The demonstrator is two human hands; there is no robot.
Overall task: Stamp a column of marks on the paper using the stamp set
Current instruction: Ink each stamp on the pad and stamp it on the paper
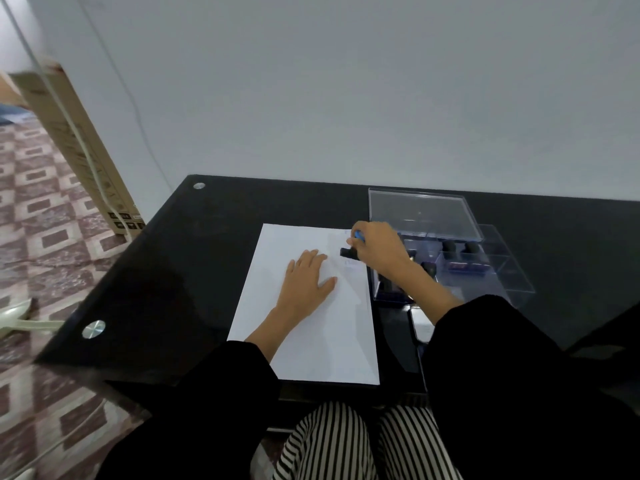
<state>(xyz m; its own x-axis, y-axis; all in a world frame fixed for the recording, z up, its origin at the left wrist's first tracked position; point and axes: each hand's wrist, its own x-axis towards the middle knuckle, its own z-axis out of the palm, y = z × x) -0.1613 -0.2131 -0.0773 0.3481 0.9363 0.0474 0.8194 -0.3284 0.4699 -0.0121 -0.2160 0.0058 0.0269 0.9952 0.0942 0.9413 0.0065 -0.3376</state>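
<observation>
Stamp (347, 251): blue top, black base, held base-down at the far right edge of the paper; whether pressed on the sheet or just above it, hard to tell.
Right hand (377, 249): fingers curled round the stamp, grasping it from above.
Marks (347, 233): faint prints just above and just below the stamp, close to the right edge; too pale to count.
Paper (311, 341): white sheet lying flat near the front of the table, blank over most of its length.
Left hand (306, 278): fingers straight and spread, pressing flat on the upper middle of the sheet, grasping nothing.
Progress: judged early; only the top of the column started, the long stretch down the right side left to fill.
Case (502, 275): clear plastic box just right of the paper, lid (422, 213) open behind it, more dark stamps (450, 245) in its compartments.
Table (207, 254): black glass top.
</observation>
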